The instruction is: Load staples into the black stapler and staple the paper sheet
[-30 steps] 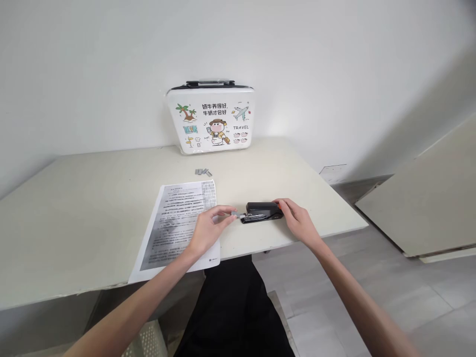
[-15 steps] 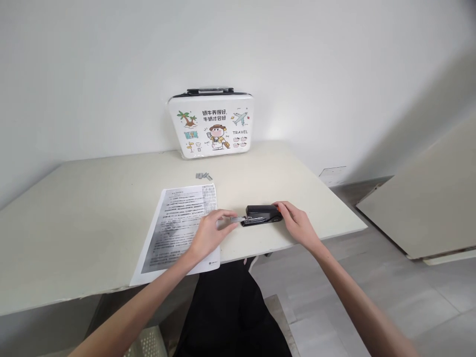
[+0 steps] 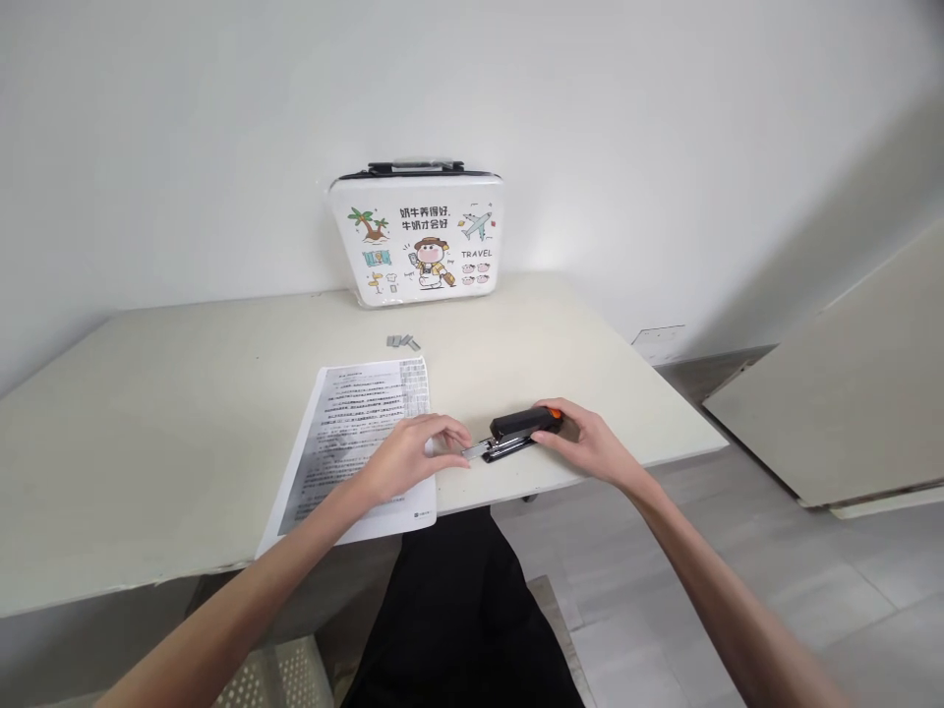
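Note:
A black stapler (image 3: 520, 423) with an orange patch lies near the table's front edge, its top arm raised a little off the base. From its left end sticks a silvery metal rail (image 3: 478, 449). My left hand (image 3: 419, 447) has thumb and forefinger closed around the tip of that rail; whether a staple strip is there too, I cannot make out. My right hand (image 3: 586, 441) grips the stapler's rear end, thumb on the near side and fingers over the top. Under my left forearm lies a printed sheet of paper (image 3: 350, 413).
Several grey staple strips (image 3: 402, 341) lie beyond the paper. A white cartoon-printed case (image 3: 420, 241) with a black handle stands against the wall. The white table (image 3: 184, 423) ends just before my lap. A perforated light-coloured container (image 3: 284, 678) is below.
The stapler has turned slightly, its left end now lower in view. My right thumb has come round onto its near side. My left hand has shifted a little with the rail end.

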`<state>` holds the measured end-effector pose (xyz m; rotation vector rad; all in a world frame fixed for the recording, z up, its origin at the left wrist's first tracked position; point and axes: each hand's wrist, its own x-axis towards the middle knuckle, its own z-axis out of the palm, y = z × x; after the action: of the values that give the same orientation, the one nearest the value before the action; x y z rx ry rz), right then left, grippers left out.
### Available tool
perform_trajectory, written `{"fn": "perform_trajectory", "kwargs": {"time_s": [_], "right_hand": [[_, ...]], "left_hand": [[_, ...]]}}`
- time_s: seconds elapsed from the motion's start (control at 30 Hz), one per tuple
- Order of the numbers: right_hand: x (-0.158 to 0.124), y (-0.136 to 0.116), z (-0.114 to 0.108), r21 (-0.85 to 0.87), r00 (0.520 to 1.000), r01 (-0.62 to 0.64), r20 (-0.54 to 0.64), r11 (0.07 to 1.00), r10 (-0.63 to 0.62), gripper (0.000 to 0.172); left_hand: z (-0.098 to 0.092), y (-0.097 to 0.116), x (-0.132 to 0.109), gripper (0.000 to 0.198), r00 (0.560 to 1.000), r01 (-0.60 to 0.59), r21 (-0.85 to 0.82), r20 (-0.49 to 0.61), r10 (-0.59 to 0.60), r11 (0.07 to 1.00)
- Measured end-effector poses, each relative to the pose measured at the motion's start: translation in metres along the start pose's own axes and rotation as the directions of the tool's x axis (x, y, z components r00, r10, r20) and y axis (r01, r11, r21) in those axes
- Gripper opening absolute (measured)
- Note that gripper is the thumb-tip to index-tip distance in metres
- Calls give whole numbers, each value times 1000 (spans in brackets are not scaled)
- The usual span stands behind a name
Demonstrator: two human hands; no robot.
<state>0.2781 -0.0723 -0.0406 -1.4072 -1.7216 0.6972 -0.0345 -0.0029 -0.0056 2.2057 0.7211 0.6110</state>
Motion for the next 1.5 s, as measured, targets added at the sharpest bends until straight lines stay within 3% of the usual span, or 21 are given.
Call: {"fn": "perform_trajectory", "kwargs": {"time_s": [0.23,0.43,0.63,0.77,0.87,0.97,1.07,1.17,1.5], "right_hand": [[2,2,-3,6,997,-25,74,1000,25,44],[1,0,-3,20,996,-38,85,999,37,43],[-1,1,-1,20,996,-43,81,999,41,42],[-3,-2,1,30,996,-59,62,998,57,42],[-5,-6,1,31,996,-79,42,996,78,42],[-6,-10,2,30,995,-97,40,995,96,41],[-5,-12,4,34,994,-101,43,994,99,41],[-3,-13,7,31,995,-93,38,995,92,41],[-1,-10,12,-42,995,-85,47,995,87,44]], "left_hand": [[3,-10,29,36,993,-31,-113,112,43,993],[11,-17,54,39,983,-110,22,152,105,994],[16,-16,55,39,982,-158,146,131,140,977],[-2,1,22,38,986,-161,278,82,143,947],[-25,10,-33,54,993,-99,369,92,69,924],[-41,8,-93,88,988,-40,473,151,-37,880],[-39,1,-132,84,987,-36,574,151,-62,818],[-26,-1,-141,72,993,-52,610,117,-24,791],[10,27,-120,70,984,-90,486,176,4,869]]}}
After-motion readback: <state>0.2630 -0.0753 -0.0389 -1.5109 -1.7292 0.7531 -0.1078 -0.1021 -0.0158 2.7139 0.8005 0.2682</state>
